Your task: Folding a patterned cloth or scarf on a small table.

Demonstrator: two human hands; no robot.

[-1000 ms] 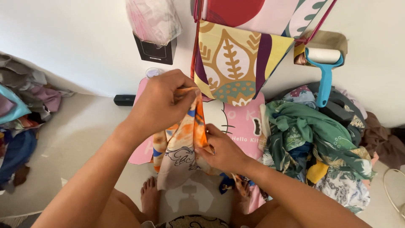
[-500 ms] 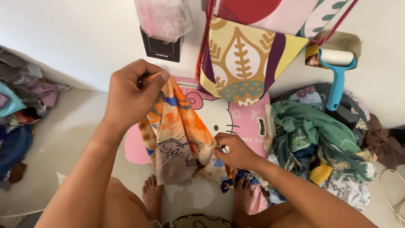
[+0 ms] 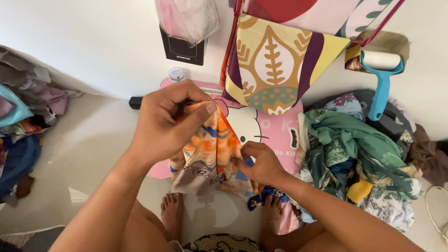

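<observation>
Single head-worn view, looking steeply down, close over both hands, floor beneath

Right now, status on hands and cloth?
Left hand pinching orange patterned cloth at top. Right hand gripping its lower edge. Cloth hangs over pink mat. Nothing blocking.

The left hand (image 3: 170, 123) pinches the top edge of an orange patterned cloth (image 3: 210, 154) between thumb and fingers, while the right hand (image 3: 261, 163) grips its lower fold just below and to the right. Behind the hands lies a pink cartoon-cat mat (image 3: 275, 130), and beyond the right hand sits a heap of green clothes (image 3: 359, 154) under a blue lint roller (image 3: 380, 77).
</observation>
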